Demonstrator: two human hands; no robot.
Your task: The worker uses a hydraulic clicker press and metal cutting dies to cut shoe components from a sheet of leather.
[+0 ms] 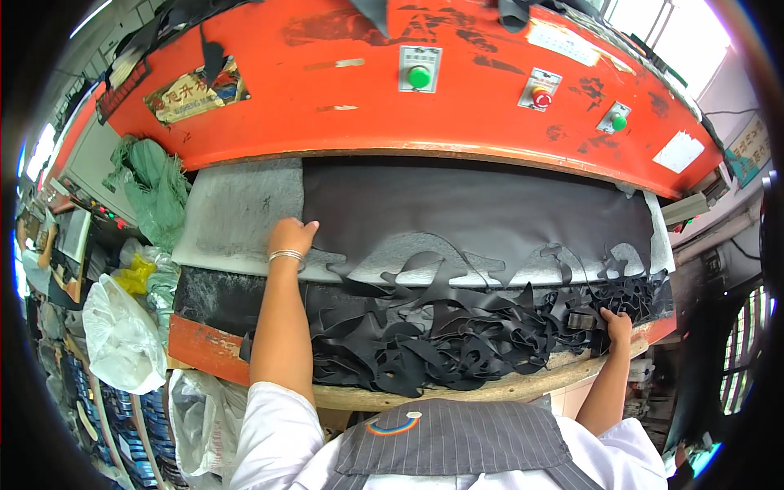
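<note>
A large dark sheet, leather-like [457,204], lies over a pale grey cutting board [237,204] under the red machine. Curved cut-outs run along its near edge. My left hand [292,238] is closed at the sheet's left edge, pinching it, with a bracelet on the wrist. Along the bench's near side lies a heap of black curved offcuts [441,335]. My right hand [618,325] is at the heap's right end, fingers curled among the scraps. Beside it sits a small dark block with a brownish face [581,321]. What the right fingers grip is hidden.
The red machine beam [351,98] spans the far side, with green buttons [419,77] and a red knob [541,98]. At the left stand a white plastic bag [122,335] and a green sack [155,188]. A wooden pole [367,399] runs along the near edge.
</note>
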